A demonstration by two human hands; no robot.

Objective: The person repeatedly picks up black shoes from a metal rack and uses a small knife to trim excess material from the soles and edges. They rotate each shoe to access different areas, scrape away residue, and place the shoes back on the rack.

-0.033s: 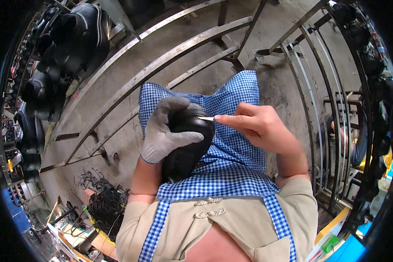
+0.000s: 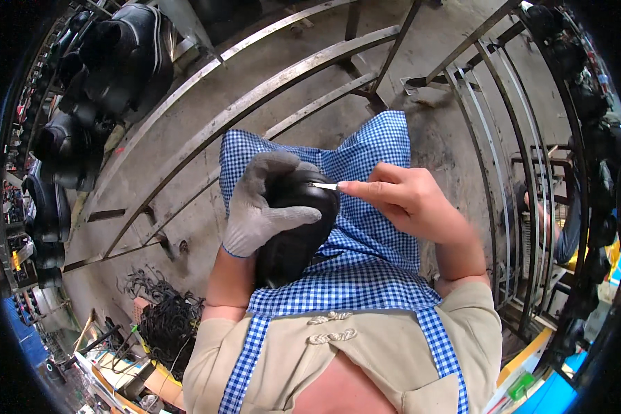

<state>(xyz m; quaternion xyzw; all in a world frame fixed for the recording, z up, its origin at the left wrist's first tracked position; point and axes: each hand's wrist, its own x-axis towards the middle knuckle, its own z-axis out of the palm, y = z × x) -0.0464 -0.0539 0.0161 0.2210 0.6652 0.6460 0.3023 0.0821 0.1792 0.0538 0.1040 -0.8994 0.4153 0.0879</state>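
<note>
A black shoe (image 2: 293,241) lies over my lap on the blue-and-white checked apron (image 2: 352,283), its rounded toe pointing away from me. My left hand (image 2: 255,207), in a grey knitted glove, is closed around the toe part, with the thumb across the near side. Bare and pinched, my right hand (image 2: 414,200) grips a thin, pale metal blade (image 2: 323,185) from the right. The blade's tip meets the shoe near the upper edge of the toe. Its handle is mostly hidden inside my fingers.
Metal rack rails (image 2: 303,65) cross the floor ahead, and another rack frame (image 2: 493,152) stands at the right. Black shoes (image 2: 124,62) fill the left side. A heap of black strips (image 2: 169,324) lies at the lower left. Part of another person (image 2: 568,231) shows behind the right rack.
</note>
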